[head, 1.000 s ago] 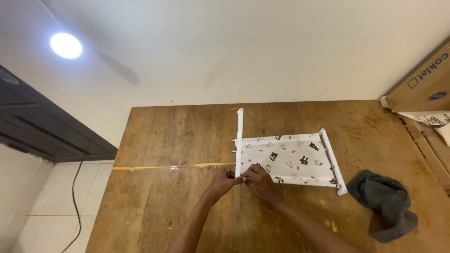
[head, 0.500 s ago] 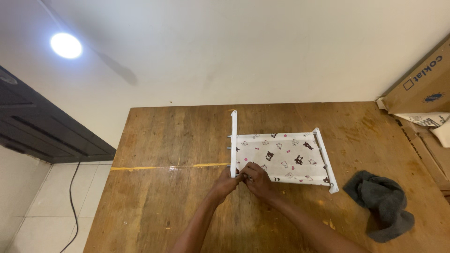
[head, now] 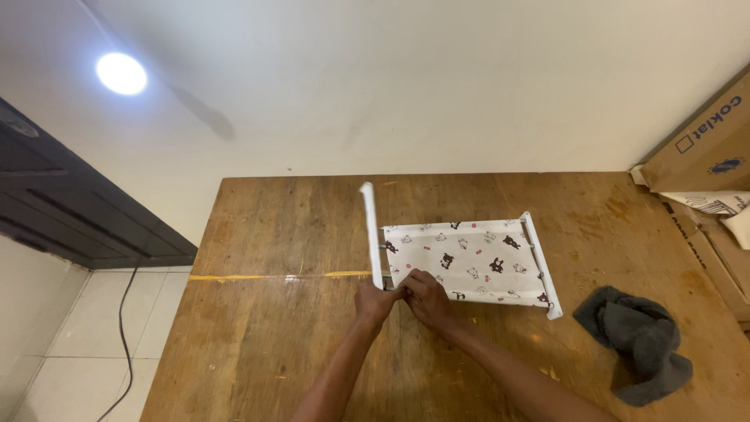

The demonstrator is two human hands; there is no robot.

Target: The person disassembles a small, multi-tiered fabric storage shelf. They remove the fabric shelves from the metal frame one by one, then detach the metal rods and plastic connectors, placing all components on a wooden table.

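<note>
Both my left hand (head: 375, 301) and right hand (head: 423, 295) pinch the near-left corner of the printed fabric frame (head: 465, 258), mid-desk (head: 266, 234), barely shifted from a moment ago, fitting unfinished.

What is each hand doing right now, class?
Left hand: closed on the white frame corner.
Right hand: pinching the patterned fabric edge there.

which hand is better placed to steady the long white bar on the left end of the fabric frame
Left, probably. The left hand sits right at the near end of the white bar, while the right hand lies over the patterned fabric beside it.
</note>
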